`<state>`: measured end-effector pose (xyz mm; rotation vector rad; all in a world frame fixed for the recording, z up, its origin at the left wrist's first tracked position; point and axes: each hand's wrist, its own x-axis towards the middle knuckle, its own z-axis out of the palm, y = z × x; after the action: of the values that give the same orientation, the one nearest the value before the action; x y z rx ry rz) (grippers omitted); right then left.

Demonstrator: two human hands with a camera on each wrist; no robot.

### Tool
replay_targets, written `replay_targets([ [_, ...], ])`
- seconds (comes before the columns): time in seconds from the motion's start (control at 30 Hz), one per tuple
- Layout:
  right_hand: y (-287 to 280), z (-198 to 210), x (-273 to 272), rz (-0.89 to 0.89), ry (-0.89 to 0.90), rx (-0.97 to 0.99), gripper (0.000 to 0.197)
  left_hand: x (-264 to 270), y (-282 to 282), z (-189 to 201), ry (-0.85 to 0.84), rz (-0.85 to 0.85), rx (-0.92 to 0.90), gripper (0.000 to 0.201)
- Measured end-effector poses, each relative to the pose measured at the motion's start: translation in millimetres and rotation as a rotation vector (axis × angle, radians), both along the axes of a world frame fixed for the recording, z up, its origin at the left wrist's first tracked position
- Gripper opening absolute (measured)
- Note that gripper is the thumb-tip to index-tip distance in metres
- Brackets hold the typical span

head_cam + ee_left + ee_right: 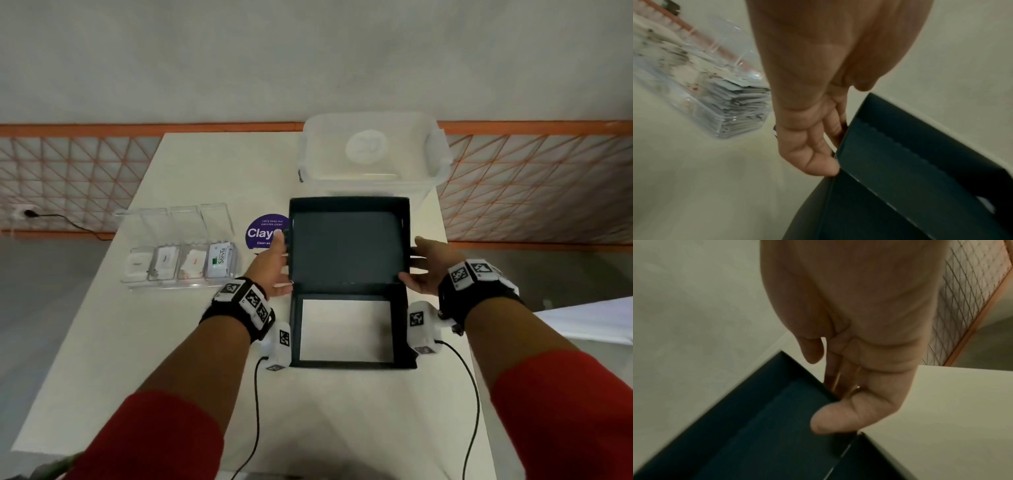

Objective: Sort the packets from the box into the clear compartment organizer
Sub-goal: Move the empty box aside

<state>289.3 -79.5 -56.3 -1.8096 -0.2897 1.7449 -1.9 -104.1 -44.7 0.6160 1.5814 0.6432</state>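
The table [191,342] carried a dark box [349,253] at its middle, its hinged lid [346,330] folded toward the person and showing a white panel; the tray inside looked bare (dark teal, no packets visible). Left of it stood the clear compartment organizer [178,260], its four compartments holding white packets [219,262]. The left hand [270,263] lay along the box's left wall, fingers nearly straight and touching it; the right hand [428,270] pressed the right wall likewise, gripping nothing.

Dark teal box [347,250] on a cream table [171,359]; purple round sticker [262,233] with white lettering; red sleeves [565,411], black-and-white checked wrist markers [251,299]; orange lattice fence [534,185]
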Motion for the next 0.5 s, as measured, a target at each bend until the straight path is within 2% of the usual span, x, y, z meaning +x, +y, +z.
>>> replay_targets([
  [0.13,-13.5,7.8,1.2,0.04,0.072,0.09,0.033,-9.6,-5.0,10.8,-0.183,0.069,0.066,0.065],
  [0.2,-22.2,10.5,1.5,0.098,0.039,0.117,0.023,-11.8,-8.6,15.3,-0.258,0.076,0.105,0.055],
  [0.27,-30.5,11.2,3.3,0.155,0.018,0.14,0.014,-16.2,-13.9,14.9,-0.293,0.07,0.13,0.034],
  [0.3,-34.2,11.5,5.0,0.236,-0.009,0.152,0.01,-19.9,-16.0,11.4,-0.257,0.038,0.172,0.02],
  [0.33,-36.9,11.5,6.6,0.34,-0.055,0.164,0.015,-23.8,-18.8,8.4,-0.171,-0.022,0.229,0.013],
  [0.4,-39.3,8.4,7.7,0.476,-0.153,0.174,0.035,-30.9,-24.3,-2.3,0.074,-0.215,0.311,0.033],
  [0.5,-46.9,1.1,-1.9,0.557,-0.21,0.127,0.067,-33.5,-37.1,-17.5,0.343,-0.443,0.328,0.062],
])
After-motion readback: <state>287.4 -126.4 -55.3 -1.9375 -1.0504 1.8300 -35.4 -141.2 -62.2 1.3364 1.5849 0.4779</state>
